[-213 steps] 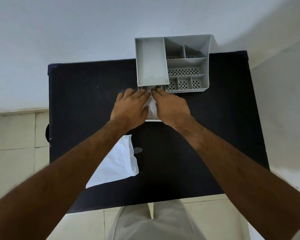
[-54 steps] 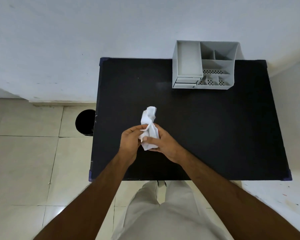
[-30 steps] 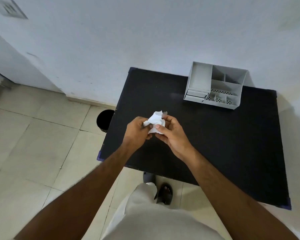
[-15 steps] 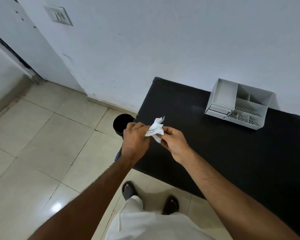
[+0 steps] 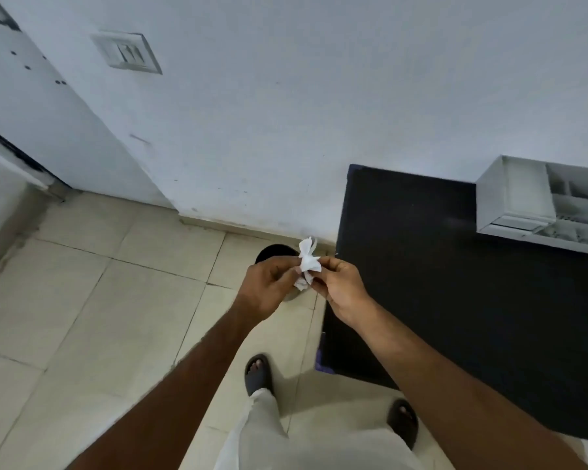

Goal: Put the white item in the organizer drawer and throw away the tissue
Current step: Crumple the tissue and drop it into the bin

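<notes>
Crumpled tissue (image 5: 308,264) pinched between left hand (image 5: 269,288) and right hand (image 5: 340,286), kept small for dropping, poised above black bin (image 5: 275,253) on floor beside table (image 5: 455,283).

Crumpled tissue (image 5: 308,262), seemingly over bin (image 5: 275,253)

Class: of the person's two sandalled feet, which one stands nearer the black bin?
The foot below the left hand; the other foot stands by the table, farther from the bin.
</notes>
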